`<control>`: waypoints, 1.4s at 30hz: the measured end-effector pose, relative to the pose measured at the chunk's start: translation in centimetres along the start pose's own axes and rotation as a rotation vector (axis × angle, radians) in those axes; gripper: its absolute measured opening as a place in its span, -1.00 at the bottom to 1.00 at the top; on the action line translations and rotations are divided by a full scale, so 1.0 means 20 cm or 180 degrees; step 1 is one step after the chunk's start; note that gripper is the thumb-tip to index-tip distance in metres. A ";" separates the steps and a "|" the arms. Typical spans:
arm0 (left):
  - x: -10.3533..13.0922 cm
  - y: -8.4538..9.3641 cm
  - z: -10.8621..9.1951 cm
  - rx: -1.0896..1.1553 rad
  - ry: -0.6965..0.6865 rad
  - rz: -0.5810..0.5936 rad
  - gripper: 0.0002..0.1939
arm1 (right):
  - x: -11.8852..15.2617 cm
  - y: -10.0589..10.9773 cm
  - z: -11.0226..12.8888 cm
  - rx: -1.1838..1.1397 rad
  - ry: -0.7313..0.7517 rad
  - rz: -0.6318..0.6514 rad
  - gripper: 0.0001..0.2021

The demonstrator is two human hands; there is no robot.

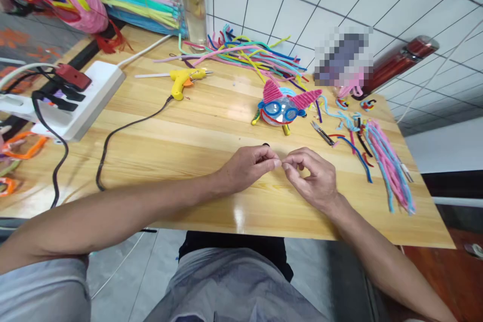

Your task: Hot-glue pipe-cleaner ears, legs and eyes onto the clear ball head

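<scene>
Over the middle of the table, my left hand (253,165) and my right hand (312,177) meet at the fingertips, both closed in a pinch. Whatever lies between them is too small to make out. A small black piece (266,144) shows just behind my left fingers; I cannot tell whether they hold it. Beyond my hands stands a craft figure (281,110) with pink pointed ears, blue ring-shaped glasses and yellow-green feet. Small thread snips (322,133) lie to the right of it, near cut pieces of pipe cleaner (356,153).
A yellow glue gun (183,82) lies at back left, its cord running toward a white power strip (96,93). Loose pipe cleaners (241,58) are heaped by the wall beside a glass bottle (193,10). A pink and blue bundle (388,166) lies near the right edge.
</scene>
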State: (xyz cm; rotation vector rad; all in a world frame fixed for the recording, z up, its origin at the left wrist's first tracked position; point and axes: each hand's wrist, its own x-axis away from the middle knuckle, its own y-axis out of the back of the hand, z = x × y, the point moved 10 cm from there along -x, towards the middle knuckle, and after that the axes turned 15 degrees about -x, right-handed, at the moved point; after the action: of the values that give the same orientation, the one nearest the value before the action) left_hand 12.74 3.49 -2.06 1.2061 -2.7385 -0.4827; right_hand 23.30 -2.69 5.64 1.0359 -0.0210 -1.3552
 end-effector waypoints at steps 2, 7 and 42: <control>0.00 -0.02 0.00 0.0150 0.0095 0.0133 -0.72 | 0.00 0.00 0.01 0.0025 0.0034 -0.0048 -0.86; 0.02 -0.06 0.01 0.0437 0.0260 0.0380 -0.65 | 0.00 -0.01 0.03 0.0154 0.0031 -0.0040 -0.82; 0.08 -0.23 0.01 0.0166 0.0077 0.1056 -0.78 | 0.27 0.01 -0.19 -0.0917 -0.1913 -0.0076 -0.78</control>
State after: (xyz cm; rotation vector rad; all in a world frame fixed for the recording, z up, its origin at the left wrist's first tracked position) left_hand 14.78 -0.54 -3.82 0.7355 -2.8646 -0.3570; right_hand 27.14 -4.81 0.58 0.3660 -0.2538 -1.5947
